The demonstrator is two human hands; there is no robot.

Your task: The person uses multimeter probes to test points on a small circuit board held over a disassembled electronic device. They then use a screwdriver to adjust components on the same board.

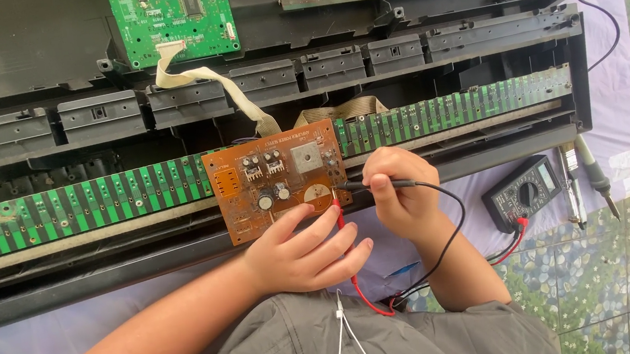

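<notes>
So we've got an opened-up electronic keyboard [22, 137] on the floor in front of us, with its long green key-contact strip [78, 207] running left to right across the chassis and a green circuit board [171, 18] up top feeding a tan ribbon cable [207, 78]. Sitting on the strip, roughly in the middle, is the brown power supply board [276, 190], tilted a bit. Our left hand [304, 250] is just below its lower edge, fingers loosely curled around the red probe [339, 218], which stands nearly upright with its tip at the board's lower right corner. Just right of that, our right hand [406, 198] has its fingers pinched shut on the black probe [380, 185], lying almost horizontal and pointing left at that same corner, so both tips land close together there. The leads trail down and off to the black multimeter [525, 193] on the tiles, with a soldering iron [595, 174] just beside it.
</notes>
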